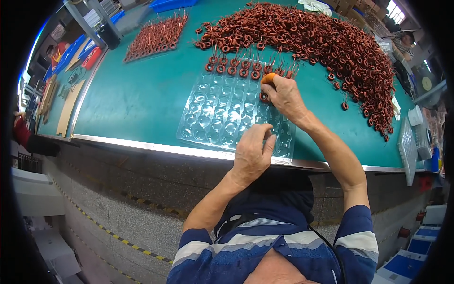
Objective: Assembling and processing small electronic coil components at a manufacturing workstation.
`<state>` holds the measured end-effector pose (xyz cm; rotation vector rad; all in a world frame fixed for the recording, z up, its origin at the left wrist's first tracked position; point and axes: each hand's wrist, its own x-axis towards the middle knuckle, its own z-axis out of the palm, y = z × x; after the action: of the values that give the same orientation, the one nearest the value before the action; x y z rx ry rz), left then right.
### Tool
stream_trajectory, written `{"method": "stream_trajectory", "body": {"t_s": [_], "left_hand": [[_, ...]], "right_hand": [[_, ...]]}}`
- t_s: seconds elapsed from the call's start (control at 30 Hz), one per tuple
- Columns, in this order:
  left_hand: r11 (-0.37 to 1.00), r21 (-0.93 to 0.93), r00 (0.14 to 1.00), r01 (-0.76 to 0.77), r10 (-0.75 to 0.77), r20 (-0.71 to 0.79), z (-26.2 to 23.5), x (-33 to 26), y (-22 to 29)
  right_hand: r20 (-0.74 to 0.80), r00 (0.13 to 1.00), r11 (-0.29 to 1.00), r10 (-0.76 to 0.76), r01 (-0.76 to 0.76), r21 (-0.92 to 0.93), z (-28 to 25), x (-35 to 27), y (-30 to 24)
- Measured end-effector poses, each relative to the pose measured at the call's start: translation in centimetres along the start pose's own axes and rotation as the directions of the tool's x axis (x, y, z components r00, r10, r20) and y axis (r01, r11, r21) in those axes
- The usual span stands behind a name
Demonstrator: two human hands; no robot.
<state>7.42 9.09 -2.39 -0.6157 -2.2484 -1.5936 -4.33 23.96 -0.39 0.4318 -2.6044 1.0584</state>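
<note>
Head view: I see the right hand (288, 100) gripping a copper-red wound ring (263, 96), left hand (252, 152) loosely curled, thumb apart, over a clear plastic tray (203, 121).

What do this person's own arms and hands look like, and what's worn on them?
Both forearms are bare below short, dark blue sleeves with pale bands. The right hand has an orange cover at its fingers; the left hand shows no glove.
</note>
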Motion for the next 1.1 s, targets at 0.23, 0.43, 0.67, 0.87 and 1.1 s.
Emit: {"method": "stream_trajectory", "body": {"t_s": [0.23,0.43,0.67,0.87,1.1], "left_hand": [[0.998,0.044,0.999,-0.049,0.049,0.000,-0.7,-0.1,-0.5],[0.989,0.075,0.992,-0.125,0.126,-0.015,0.0,0.2,-0.3],[0.994,0.073,0.997,-0.081,0.080,0.022,-0.6,-0.4,0.5],[0.924,-0.307,0.962,0.228,-0.165,0.218,1.9,0.0,2.8],[0.678,-0.678,0.957,0.286,-0.161,0.242,3.6,0.1,3.9]], "right_hand": [[-0.165,0.981,0.975,-0.098,0.061,-0.216,-5.8,-1.0,-0.2],[-0.090,0.988,0.556,0.126,-0.145,-0.819,-13.0,-8.2,11.7],[-0.159,0.975,0.785,-0.157,0.025,-0.619,-14.1,-10.9,12.9],[-0.351,0.920,0.984,0.174,-0.149,0.096,-11.2,-11.9,1.4],[-0.253,0.952,0.964,-0.174,0.217,0.152,-5.7,-13.7,-5.9]]}}
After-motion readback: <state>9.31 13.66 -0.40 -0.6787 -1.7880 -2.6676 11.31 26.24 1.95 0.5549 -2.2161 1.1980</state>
